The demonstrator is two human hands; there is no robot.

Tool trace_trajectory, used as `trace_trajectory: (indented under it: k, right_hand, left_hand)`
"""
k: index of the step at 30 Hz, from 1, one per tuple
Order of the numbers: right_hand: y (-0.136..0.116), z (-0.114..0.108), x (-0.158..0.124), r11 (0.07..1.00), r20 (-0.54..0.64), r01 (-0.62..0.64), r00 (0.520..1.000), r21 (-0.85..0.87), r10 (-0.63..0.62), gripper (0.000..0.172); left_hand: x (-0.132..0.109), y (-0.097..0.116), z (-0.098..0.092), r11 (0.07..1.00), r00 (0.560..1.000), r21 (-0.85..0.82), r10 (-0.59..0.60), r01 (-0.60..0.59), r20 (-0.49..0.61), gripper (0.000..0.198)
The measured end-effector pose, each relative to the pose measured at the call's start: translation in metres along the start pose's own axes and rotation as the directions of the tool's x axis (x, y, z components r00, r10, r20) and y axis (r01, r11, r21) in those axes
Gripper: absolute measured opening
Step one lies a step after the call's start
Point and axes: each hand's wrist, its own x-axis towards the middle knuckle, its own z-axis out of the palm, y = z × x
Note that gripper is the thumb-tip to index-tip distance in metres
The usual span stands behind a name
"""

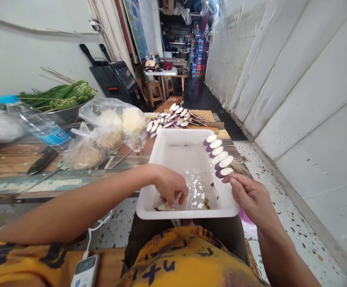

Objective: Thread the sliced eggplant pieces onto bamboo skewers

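My right hand point(249, 195), at the tub's right edge, pinches the near end of a skewer of eggplant slices point(220, 157). Several white oval slices with purple skin are threaded in a row above the rim. Inside the white plastic tub point(143, 207), my left hand point(172, 185) reaches down into shallow water, thumb apart from the curled fingers. Its fingertips are at a loose eggplant slice point(163, 207) by the near wall; whether they grip it is hard to make out. Small dark bits and a green scrap point(206, 203) lie in the water.
Beyond the tub, finished eggplant skewers point(169, 119) are piled on a board. To the left are bagged vegetables point(110, 123), a water bottle point(46, 127), a knife point(42, 161) and a bowl of green skewers point(68, 113). A white wall point(311, 99) runs along the right.
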Motion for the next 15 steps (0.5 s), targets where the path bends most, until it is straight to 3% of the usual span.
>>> trace_trajectory:
  k: [2, 5, 7, 9, 12, 15]
  right_hand:
    - [-0.002, -0.002, 0.005, 0.996, 0.043, 0.066, 0.997, -0.066, -0.063, 0.029]
    - [-0.006, -0.003, 0.017, 0.969, 0.097, 0.185, 0.981, -0.162, -0.171, 0.030]
    - [-0.009, -0.003, 0.030, 0.941, 0.122, 0.249, 0.966, -0.230, -0.226, 0.032]
    - [-0.013, -0.001, 0.051, 0.902, 0.123, 0.282, 0.959, -0.326, -0.255, 0.032]
    - [-0.024, 0.006, 0.099, 0.817, 0.134, 0.298, 0.954, -0.494, -0.267, 0.032]
    - [-0.040, 0.024, 0.159, 0.707, 0.217, 0.328, 0.945, -0.626, -0.246, 0.029]
  left_hand:
    - [-0.004, 0.000, -0.008, 0.998, 0.976, 0.066, 0.003, 0.011, -0.219, 0.027]
    - [-0.010, 0.000, -0.016, 0.992, 0.858, 0.100, -0.011, 0.073, -0.513, 0.027]
    - [-0.014, -0.001, -0.014, 0.989, 0.819, 0.121, 0.002, 0.082, -0.574, 0.028]
    - [-0.019, -0.003, -0.009, 0.985, 0.808, 0.145, 0.006, 0.099, -0.589, 0.029]
    - [-0.024, -0.011, 0.000, 0.976, 0.765, 0.137, -0.041, 0.168, -0.643, 0.029]
    - [-0.027, -0.024, 0.007, 0.969, 0.639, 0.067, -0.103, 0.237, -0.762, 0.028]
